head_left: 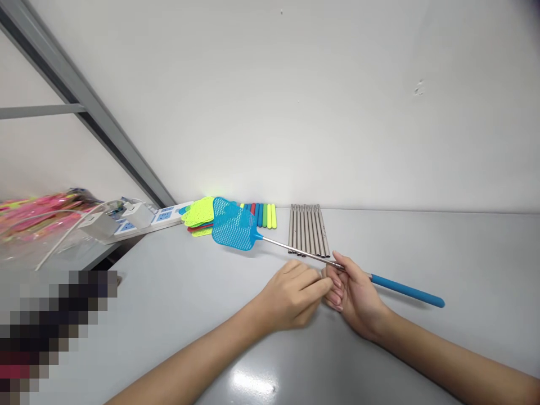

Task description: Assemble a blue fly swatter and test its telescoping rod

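We grip the blue fly swatter (295, 251) by its metal rod in our right hand (352, 292), our left hand (291, 295) pinching it alongside, metal rods (307, 229) lying just beyond.

Fly swatter (295, 250): bright blue mesh head with a fine grid of holes, bare silver metal rod, solid blue grip. Stack of swatter heads (198, 216) by the wall: neon yellow-green mesh on top, red and blue edges peeking out beneath. Row of handle grips (261, 215) beside it: blue, red, green, yellow stripes. Bundle of metal rods (307, 229): dull silver-grey, all alike. Surface (442, 247): pale grey, glossy. Wall: plain white. Power strip (162, 215): white with light blue sockets. Plastic bag (37, 216) at far left: clear, pink and yellow inside.
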{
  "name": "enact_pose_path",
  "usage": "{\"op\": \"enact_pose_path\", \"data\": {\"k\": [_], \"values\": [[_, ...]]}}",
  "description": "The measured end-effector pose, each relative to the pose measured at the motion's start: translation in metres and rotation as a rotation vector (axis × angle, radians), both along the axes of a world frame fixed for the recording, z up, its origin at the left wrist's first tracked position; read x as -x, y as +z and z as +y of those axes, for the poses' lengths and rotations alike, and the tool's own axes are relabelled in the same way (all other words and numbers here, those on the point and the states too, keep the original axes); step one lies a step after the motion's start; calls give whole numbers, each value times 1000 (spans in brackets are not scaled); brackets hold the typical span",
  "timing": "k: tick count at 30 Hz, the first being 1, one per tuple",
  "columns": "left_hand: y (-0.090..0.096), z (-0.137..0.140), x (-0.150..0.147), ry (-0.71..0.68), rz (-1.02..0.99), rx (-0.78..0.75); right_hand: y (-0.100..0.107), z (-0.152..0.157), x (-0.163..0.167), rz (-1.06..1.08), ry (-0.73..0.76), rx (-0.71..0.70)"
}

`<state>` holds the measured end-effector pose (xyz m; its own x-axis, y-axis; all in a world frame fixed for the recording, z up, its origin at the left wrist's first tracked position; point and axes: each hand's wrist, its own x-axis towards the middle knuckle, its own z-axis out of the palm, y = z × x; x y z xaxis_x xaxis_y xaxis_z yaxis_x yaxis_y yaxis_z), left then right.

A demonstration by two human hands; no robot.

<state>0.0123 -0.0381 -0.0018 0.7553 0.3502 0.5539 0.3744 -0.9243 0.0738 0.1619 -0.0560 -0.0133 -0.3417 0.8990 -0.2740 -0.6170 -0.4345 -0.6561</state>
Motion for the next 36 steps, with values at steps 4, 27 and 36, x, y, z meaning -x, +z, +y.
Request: {"op": "enact_pose_path", "data": {"k": [4,27,36], "values": [[1,2,-3,29,64,404,1,1,0,32,-65,2],[5,-1,-6,-8,-422,1308,-3,-7,3,-275,181,-171],[1,5,-3,-87,-497,1442,-5,-6,3,-238,46,-161]]}}
